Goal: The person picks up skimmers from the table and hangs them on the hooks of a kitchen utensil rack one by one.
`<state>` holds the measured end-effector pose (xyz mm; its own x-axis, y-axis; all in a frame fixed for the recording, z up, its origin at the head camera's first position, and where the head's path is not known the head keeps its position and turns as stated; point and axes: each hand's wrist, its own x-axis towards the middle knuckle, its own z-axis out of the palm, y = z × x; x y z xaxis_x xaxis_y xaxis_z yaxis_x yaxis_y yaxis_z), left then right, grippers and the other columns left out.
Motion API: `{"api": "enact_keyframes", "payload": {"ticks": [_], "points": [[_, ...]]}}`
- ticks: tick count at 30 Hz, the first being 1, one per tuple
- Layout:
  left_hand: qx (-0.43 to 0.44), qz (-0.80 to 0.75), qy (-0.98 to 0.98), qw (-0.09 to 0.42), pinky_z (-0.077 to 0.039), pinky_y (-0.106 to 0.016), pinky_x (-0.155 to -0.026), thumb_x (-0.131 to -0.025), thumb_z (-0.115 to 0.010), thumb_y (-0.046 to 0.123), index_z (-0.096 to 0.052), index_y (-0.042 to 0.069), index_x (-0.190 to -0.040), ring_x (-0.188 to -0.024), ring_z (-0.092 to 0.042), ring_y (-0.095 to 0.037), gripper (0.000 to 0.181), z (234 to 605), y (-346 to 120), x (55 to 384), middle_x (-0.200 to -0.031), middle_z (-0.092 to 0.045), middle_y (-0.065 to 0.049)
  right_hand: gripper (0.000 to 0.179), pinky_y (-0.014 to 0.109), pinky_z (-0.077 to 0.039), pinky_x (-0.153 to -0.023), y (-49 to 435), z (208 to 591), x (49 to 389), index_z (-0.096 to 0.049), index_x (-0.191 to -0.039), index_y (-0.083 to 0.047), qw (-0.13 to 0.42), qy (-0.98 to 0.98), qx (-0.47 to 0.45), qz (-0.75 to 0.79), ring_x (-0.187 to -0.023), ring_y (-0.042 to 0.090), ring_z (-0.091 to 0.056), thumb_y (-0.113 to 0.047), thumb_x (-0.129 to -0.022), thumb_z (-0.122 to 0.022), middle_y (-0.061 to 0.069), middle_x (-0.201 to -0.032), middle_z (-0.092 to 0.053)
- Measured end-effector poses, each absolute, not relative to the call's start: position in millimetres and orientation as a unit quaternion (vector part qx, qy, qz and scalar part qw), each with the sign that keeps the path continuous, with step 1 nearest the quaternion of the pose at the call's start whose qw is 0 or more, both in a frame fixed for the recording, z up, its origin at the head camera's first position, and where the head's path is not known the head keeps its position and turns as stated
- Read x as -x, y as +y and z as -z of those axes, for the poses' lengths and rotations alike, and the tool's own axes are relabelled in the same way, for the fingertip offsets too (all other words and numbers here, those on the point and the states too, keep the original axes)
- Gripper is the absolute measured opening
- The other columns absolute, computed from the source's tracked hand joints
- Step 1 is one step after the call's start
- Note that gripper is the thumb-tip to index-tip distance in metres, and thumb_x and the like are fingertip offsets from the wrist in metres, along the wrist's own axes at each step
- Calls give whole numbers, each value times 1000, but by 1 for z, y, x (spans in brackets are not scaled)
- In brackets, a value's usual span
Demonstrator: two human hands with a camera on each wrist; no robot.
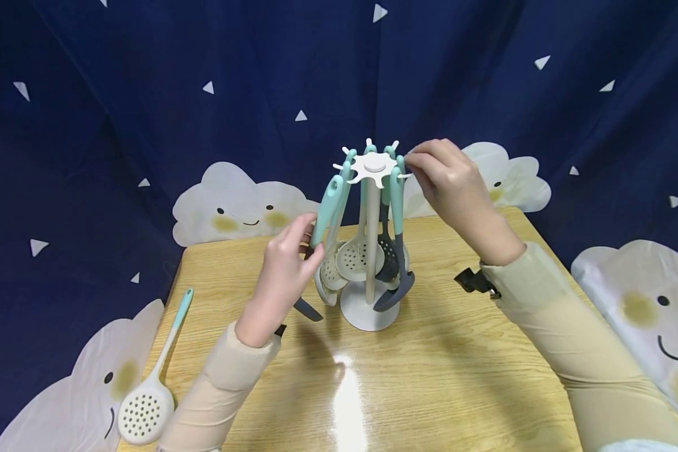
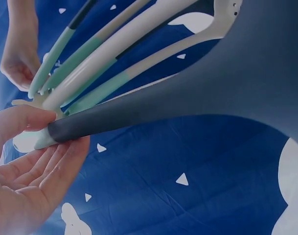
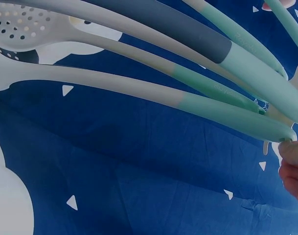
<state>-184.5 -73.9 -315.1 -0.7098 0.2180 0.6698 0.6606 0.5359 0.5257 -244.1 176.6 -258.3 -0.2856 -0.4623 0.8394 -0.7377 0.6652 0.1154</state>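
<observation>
A white utensil rack (image 1: 373, 164) with a round base stands on the table, mint-handled kitchen utensils hanging from its hooks. My left hand (image 1: 285, 263) grips a dark grey spatula (image 2: 124, 108) by its mint handle, tilted beside the rack's left side; the handle's top is near a hook. At the rack's right, my right hand (image 1: 449, 179) pinches a hook tip at the end of a mint handle (image 3: 237, 117). A cream skimmer (image 1: 356, 258) and a dark grey ladle (image 1: 398, 295) are among the hanging utensils. Part of the spatula is hidden behind my left hand in the head view.
A cream slotted turner (image 1: 145, 411) with a mint handle end lies at the table's left edge. The wooden table (image 1: 457, 364) has cloud-shaped cushions (image 1: 243, 207) around its edges. A dark blue curtain (image 1: 260, 75) with white triangles hangs behind.
</observation>
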Motion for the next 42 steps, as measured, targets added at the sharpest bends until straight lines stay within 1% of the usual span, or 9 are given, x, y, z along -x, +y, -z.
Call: {"api": "enact_keyframes", "payload": {"ticks": [11, 23, 29, 34, 38, 42], "points": [[267, 402, -832, 274, -55, -25, -61, -76, -60, -11, -54, -7, -109, -71, -63, -23, 34, 314, -65, 188, -86, -63, -18, 6, 34, -51, -68, 176, 259, 245, -63, -87, 8, 462, -785, -382, -156, -79, 30, -56, 7, -84, -59, 18, -87, -60], [266, 400, -834, 272, -55, -25, -60, -76, -60, -10, -55, -4, -108, -70, -64, -21, 33, 316, -60, 191, -84, -63, -15, 8, 34, -52, -69, 177, 259, 245, -64, -88, 8, 459, -788, -381, -151, -80, 30, -56, 7, -85, -57, 18, -88, -60], [267, 394, -834, 279, -54, -24, -58, -76, -60, -10, -55, -4, -106, -68, -64, -20, 31, 318, -56, 194, -83, -63, -14, 7, 34, -51, -69, 177, 259, 244, -64, -88, 8, 461, -787, -380, -155, -79, 30, -56, 6, -85, -58, 18, -88, -60], [268, 392, -834, 281, -54, -25, -57, -75, -60, -11, -54, -4, -104, -68, -64, -21, 30, 321, -53, 196, -82, -62, -15, 7, 34, -52, -69, 177, 259, 244, -64, -88, 8, 460, -788, -379, -152, -79, 30, -56, 6, -85, -57, 18, -88, -60], [267, 400, -832, 278, -55, -27, -58, -75, -59, -11, -54, -4, -105, -69, -64, -22, 31, 323, -50, 197, -83, -62, -15, 8, 34, -52, -69, 177, 259, 244, -64, -88, 9, 460, -789, -379, -151, -80, 30, -56, 6, -85, -57, 18, -88, -60], [263, 403, -833, 274, -55, -26, -59, -76, -59, -11, -53, -4, -107, -70, -64, -22, 32, 326, -48, 198, -84, -61, -16, 8, 34, -52, -69, 177, 259, 244, -64, -88, 8, 459, -789, -379, -151, -80, 30, -56, 6, -85, -57, 18, -88, -60]]}}
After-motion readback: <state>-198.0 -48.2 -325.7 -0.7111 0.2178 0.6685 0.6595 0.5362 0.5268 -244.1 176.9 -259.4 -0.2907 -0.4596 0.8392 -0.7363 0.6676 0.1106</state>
